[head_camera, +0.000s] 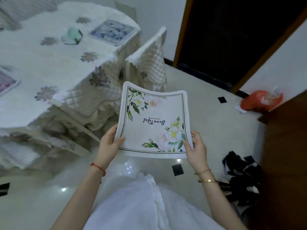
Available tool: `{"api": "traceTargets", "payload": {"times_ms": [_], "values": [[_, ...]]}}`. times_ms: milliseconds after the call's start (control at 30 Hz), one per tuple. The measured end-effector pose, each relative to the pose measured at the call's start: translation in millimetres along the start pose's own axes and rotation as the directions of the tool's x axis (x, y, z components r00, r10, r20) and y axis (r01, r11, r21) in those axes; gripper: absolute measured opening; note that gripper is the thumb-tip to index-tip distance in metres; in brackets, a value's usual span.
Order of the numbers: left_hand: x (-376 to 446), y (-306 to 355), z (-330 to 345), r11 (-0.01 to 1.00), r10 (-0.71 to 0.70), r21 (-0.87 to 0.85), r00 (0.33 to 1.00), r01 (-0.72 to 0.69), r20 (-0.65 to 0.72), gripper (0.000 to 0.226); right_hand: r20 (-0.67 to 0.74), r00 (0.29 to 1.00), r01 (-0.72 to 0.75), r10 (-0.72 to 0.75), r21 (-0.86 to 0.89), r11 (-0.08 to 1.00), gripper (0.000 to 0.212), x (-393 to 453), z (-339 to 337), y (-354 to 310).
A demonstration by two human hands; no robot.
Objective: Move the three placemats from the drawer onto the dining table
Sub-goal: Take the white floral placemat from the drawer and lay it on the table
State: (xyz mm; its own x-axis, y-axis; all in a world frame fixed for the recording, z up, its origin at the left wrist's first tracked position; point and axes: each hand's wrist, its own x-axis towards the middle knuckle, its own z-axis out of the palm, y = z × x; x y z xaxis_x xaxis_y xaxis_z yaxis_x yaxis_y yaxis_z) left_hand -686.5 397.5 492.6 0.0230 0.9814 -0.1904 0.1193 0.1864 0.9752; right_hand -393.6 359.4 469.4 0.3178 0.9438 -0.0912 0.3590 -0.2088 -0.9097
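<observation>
I hold a white floral placemat (153, 120) with a dark border and script lettering, flat in front of me above the floor. My left hand (108, 143) grips its near left corner and my right hand (196, 146) grips its near right corner. The dining table (41, 63), under a white cloth with grey flower patches, stands to the left. On it lie a blue patterned placemat (113, 31) at the far end and a pink-toned placemat (6, 82) at the left edge, partly cut off. The drawer is out of view.
A teal-green object (72, 35) sits on the table near the blue mat. Chairs with quilted cream covers (149, 62) stand at the table's right side. A red plastic bag (260, 101) and dark shoes (240, 176) lie on the glossy floor by a wooden cabinet (285, 146).
</observation>
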Motion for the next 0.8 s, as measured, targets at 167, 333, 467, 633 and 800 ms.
{"api": "traceTargets", "payload": {"times_ms": [167, 333, 467, 633, 800], "values": [[51.6, 14.3, -52.2, 1.0, 0.013, -0.024, 0.988, -0.017, -0.156, 0.052, 0.123, 0.989, 0.084, -0.086, 0.019, 0.996, 0.034, 77.0, 64.2, -47.7], [92.0, 17.7, -91.0, 0.998, -0.018, -0.065, 0.949, -0.002, -0.314, 0.05, 0.247, 0.957, 0.149, -0.15, 0.023, 0.989, 0.035, 146.9, 121.5, -82.5], [131.5, 25.5, -114.0, 0.995, -0.022, -0.101, 0.899, -0.025, -0.437, 0.05, 0.354, 0.907, 0.227, -0.227, 0.042, 0.973, 0.036, 212.8, 167.5, -113.8], [195.7, 47.6, -138.7, 0.988, -0.007, -0.129, 0.813, -0.084, -0.582, 0.048, 0.484, 0.808, 0.335, -0.335, 0.089, 0.938, 0.034, 307.9, 223.2, -166.3], [260.4, 60.3, -164.8, 0.989, -0.034, -0.123, 0.699, -0.078, -0.714, 0.052, 0.596, 0.694, 0.422, -0.403, 0.117, 0.899, 0.033, 395.6, 283.6, -221.1]]}}
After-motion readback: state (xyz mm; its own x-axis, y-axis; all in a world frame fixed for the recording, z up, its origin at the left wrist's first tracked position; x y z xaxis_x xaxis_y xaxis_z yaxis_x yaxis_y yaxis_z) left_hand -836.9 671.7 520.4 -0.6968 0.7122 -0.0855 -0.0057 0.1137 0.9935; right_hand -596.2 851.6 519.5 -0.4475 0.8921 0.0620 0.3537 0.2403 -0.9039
